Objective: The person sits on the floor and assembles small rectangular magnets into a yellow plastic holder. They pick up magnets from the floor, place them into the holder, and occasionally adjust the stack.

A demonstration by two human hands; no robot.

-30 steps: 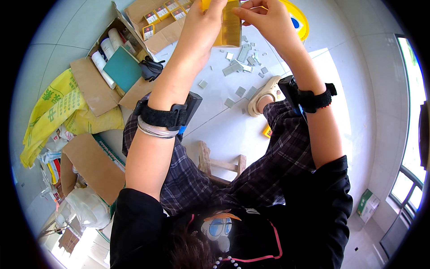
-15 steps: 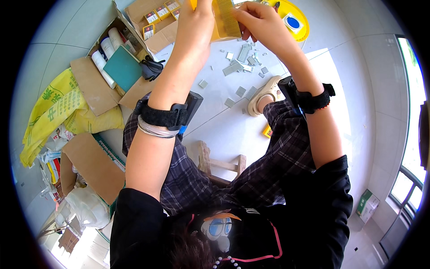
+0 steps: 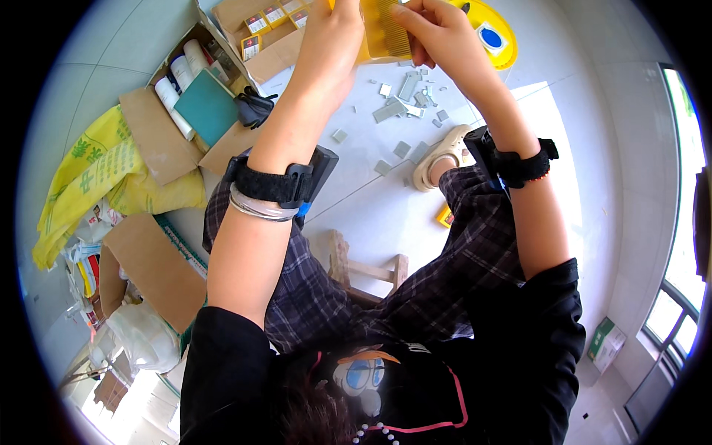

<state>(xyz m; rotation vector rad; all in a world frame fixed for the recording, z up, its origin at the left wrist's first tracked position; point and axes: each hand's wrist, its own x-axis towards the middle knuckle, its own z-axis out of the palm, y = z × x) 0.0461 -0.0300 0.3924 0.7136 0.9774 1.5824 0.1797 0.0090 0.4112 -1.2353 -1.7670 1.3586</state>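
Note:
At the top of the view my left hand (image 3: 331,41) is closed around a translucent yellow sheet with a fine comb-like edge (image 3: 384,33). The teeth run down the sheet's right side. My right hand (image 3: 443,33) has its thumb and bent fingers pinched at that toothed edge; some fingertips are hidden behind it. The upper part of the sheet is cut off by the frame. Beneath the hands, several small grey glass-like pieces (image 3: 389,111) lie scattered on the floor.
An open carton (image 3: 278,55) with small yellow boxes stands at the far left, beside a box holding white rolls and a green board (image 3: 206,107). A yellow sack (image 3: 89,174) lies left. A round yellow tray (image 3: 510,52) sits far right. A wooden stool (image 3: 371,272) shows between my knees.
Both hands and the yellow sheet have shifted slightly to the right. The background has also shifted a little in the view. Both hands keep their grip.

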